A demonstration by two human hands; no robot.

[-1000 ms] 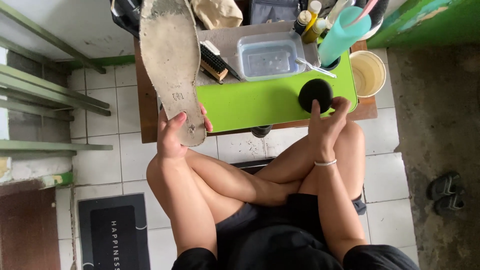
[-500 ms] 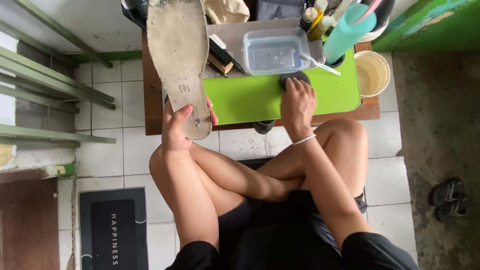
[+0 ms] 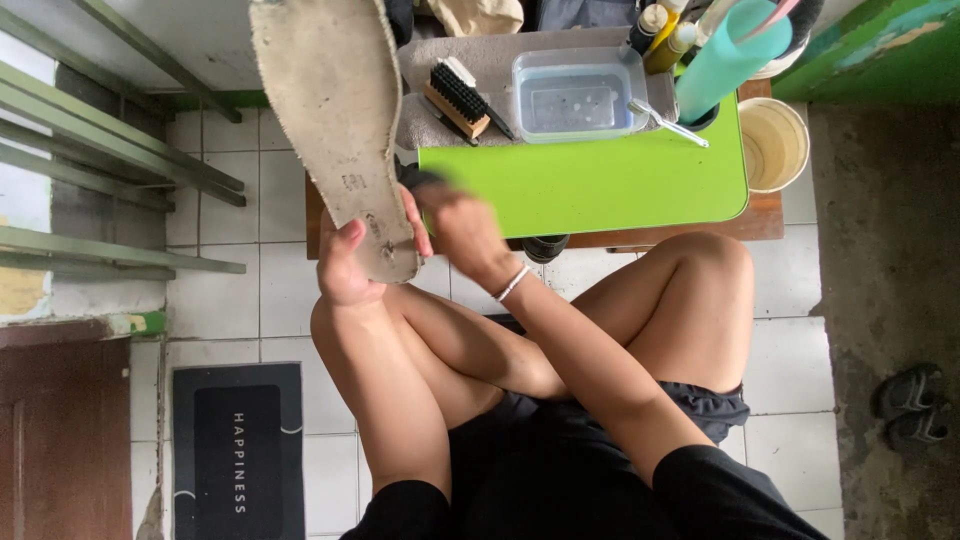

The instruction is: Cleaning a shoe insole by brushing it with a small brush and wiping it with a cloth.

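Note:
My left hand (image 3: 350, 262) grips the heel end of a long, dirty grey shoe insole (image 3: 335, 120), held up so it reaches to the top of the view. My right hand (image 3: 462, 225) is blurred and sits right beside the insole's heel, closed on a small black round brush (image 3: 415, 178) that peeks out at the insole's edge. Both hands hover over the near-left corner of the lime green mat (image 3: 590, 180) on the small wooden table (image 3: 765, 218).
On the table stand a clear plastic tub of water (image 3: 575, 95), a wooden scrub brush (image 3: 458, 100), a grey towel (image 3: 500, 55), bottles (image 3: 662, 35) and a teal cup (image 3: 728, 60). A cream bucket (image 3: 772, 142) sits at right. A dark doormat (image 3: 238, 450) lies on the tiled floor.
My right hand lifted the black round brush off the green mat and carried it left to the insole's heel. The insole and left hand stayed nearly in place.

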